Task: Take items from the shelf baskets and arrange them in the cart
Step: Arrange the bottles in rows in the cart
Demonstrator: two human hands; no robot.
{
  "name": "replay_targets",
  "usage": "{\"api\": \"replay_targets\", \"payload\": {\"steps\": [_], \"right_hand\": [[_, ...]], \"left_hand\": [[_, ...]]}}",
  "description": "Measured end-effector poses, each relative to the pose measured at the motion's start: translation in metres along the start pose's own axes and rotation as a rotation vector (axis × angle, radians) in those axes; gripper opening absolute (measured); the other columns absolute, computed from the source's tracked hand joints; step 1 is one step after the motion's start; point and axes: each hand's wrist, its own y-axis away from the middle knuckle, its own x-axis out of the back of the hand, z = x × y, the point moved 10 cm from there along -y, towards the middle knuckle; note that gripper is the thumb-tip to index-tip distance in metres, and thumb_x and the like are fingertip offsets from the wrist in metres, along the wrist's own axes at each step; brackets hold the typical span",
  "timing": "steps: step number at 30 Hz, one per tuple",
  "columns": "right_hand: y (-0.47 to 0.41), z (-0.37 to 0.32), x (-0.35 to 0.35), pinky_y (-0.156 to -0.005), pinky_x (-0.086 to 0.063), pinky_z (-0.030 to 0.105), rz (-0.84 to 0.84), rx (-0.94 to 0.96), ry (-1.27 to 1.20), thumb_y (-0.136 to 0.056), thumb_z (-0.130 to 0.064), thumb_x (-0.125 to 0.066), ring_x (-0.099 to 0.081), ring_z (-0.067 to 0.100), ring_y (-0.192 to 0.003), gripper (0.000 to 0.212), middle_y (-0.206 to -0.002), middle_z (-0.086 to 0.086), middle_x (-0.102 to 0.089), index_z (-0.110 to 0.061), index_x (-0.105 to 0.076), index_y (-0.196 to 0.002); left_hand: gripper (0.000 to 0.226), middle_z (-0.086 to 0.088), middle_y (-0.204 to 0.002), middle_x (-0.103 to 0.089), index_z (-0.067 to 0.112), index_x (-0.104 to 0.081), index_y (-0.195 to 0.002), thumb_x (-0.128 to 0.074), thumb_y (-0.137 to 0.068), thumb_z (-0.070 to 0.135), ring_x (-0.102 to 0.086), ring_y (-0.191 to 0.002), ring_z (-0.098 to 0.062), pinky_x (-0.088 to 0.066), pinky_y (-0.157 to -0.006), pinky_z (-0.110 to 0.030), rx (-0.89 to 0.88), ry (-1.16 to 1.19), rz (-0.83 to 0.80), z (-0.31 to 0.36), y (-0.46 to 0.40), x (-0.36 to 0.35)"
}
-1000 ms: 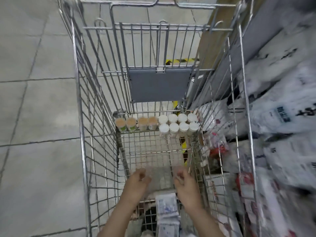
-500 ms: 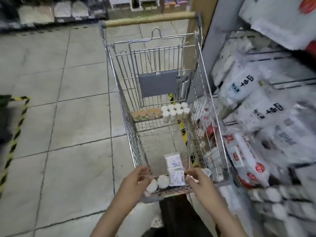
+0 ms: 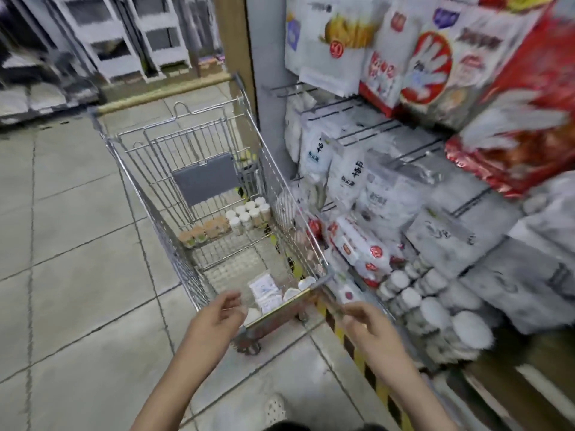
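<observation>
My left hand [image 3: 217, 315] hangs just short of the near end of the wire shopping cart [image 3: 161, 219], fingers loosely curled with nothing in them. My right hand [image 3: 367, 321] is off the cart's near right corner, beside the shelf; its fingers are bent, and the blur stops me telling whether they pinch anything.

Just past my left fingertips, inside the cart's near end, lie two white sachet packs [image 3: 264, 292] side by side, with round white lids [image 3: 291, 294] next to them along the near wall toward my right hand. Farther out from both hands, at the cart's far end below the grey flap [image 3: 205, 178], stand a row of tan-topped jars [image 3: 203, 233] and, right of them, a cluster of white-capped jars [image 3: 247, 214].

Beyond my right hand, the shelf baskets [image 3: 389, 126] hold white bagged goods [image 3: 345, 178], red-and-white packets [image 3: 357, 247], and more white-capped jars [image 3: 435, 309] at the lowest level nearest that hand. Above hang red-and-white glove packs [image 3: 432, 66]. A black-and-yellow floor stripe [image 3: 367, 371] runs under my right wrist.
</observation>
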Motion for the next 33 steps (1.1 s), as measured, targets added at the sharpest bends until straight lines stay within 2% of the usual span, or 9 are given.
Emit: {"api": "replay_targets", "payload": {"steps": [4,8,11,14,16,19,21,26,33], "right_hand": [[0.044,0.001,0.054,-0.074,-0.035,-0.005,0.073,0.029,-0.002,-0.094,-0.016,-0.057,-0.050,-0.021,-0.095,0.015,-0.108,-0.020,-0.059,-0.024,-0.061,-0.107],[0.113,0.040,0.136,-0.077,-0.040,0.003,0.221,-0.039,-0.033,-0.097,-0.025,-0.053,-0.053,-0.017,-0.096,0.014,-0.111,-0.018,-0.059,-0.028,-0.059,-0.109],[0.180,0.090,0.206,-0.086,-0.048,0.021,0.348,-0.149,-0.043,-0.097,-0.027,-0.053,-0.057,-0.005,-0.099,0.012,-0.108,-0.018,-0.061,-0.035,-0.059,-0.104],[0.248,0.137,0.267,-0.078,-0.050,0.019,0.477,-0.234,-0.053,-0.096,-0.025,-0.055,-0.060,-0.002,-0.092,0.011,-0.103,-0.014,-0.063,-0.035,-0.059,-0.096],[0.288,0.162,0.300,-0.080,-0.049,0.019,0.561,-0.275,-0.056,-0.096,-0.024,-0.056,-0.059,0.002,-0.100,0.010,-0.109,-0.014,-0.061,-0.033,-0.059,-0.097],[0.333,0.184,0.332,-0.075,-0.049,0.017,0.648,-0.310,-0.093,-0.096,-0.024,-0.055,-0.061,0.007,-0.099,0.009,-0.113,-0.012,-0.061,-0.030,-0.059,-0.101],[0.353,0.189,0.347,-0.084,-0.048,0.022,0.679,-0.314,-0.118,-0.096,-0.028,-0.055,-0.058,0.004,-0.104,0.008,-0.113,-0.014,-0.061,-0.031,-0.060,-0.101],[0.368,0.162,0.383,-0.091,-0.048,0.030,0.761,-0.173,-0.191,-0.093,-0.022,-0.060,-0.060,0.005,-0.103,0.014,-0.102,-0.015,-0.068,-0.034,-0.066,-0.088],[0.355,0.087,0.442,-0.073,-0.046,0.008,0.874,0.089,-0.086,-0.091,-0.019,-0.060,-0.063,-0.004,-0.090,0.025,-0.095,-0.019,-0.070,-0.042,-0.067,-0.086]], "left_hand": [[0.023,0.005,-0.108,-0.063,0.022,-0.056,-0.110,-0.059,-0.092,0.008,-0.060,-0.098,-0.004,-0.043,-0.076,-0.012,-0.155,-0.059,-0.072,0.056,0.026,-0.050],[0.022,0.017,-0.099,-0.062,0.025,-0.058,-0.106,-0.061,-0.090,0.010,-0.056,-0.093,0.006,-0.038,-0.069,0.001,-0.279,-0.125,-0.207,0.103,0.071,-0.142],[0.023,0.012,-0.110,-0.062,0.028,-0.057,-0.112,-0.060,-0.092,0.019,-0.058,-0.104,-0.004,-0.043,-0.089,-0.018,-0.326,-0.182,-0.408,0.121,0.114,-0.232],[0.029,0.013,-0.118,-0.058,0.029,-0.052,-0.123,-0.056,-0.095,0.024,-0.054,-0.112,-0.005,-0.044,-0.098,-0.027,-0.351,-0.272,-0.571,0.127,0.159,-0.315],[0.031,0.014,-0.121,-0.055,0.031,-0.048,-0.126,-0.054,-0.096,0.024,-0.052,-0.112,-0.003,-0.043,-0.097,-0.023,-0.341,-0.275,-0.678,0.131,0.191,-0.363],[0.031,0.019,-0.116,-0.054,0.031,-0.048,-0.126,-0.054,-0.096,0.024,-0.051,-0.102,0.008,-0.040,-0.079,-0.002,-0.391,-0.278,-0.769,0.145,0.233,-0.413],[0.028,0.027,-0.111,-0.054,0.036,-0.049,-0.121,-0.055,-0.095,0.027,-0.050,-0.096,0.015,-0.040,-0.073,0.001,-0.423,-0.278,-0.796,0.158,0.250,-0.432],[0.020,0.019,-0.107,-0.066,0.040,-0.059,-0.109,-0.058,-0.093,0.028,-0.060,-0.095,0.009,-0.048,-0.082,-0.013,-0.509,-0.176,-0.819,0.213,0.257,-0.448],[0.018,0.016,-0.100,-0.072,0.034,-0.067,-0.101,-0.058,-0.086,0.030,-0.065,-0.097,-0.001,-0.048,-0.083,-0.023,-0.793,0.020,-0.793,0.341,0.244,-0.444]]}}
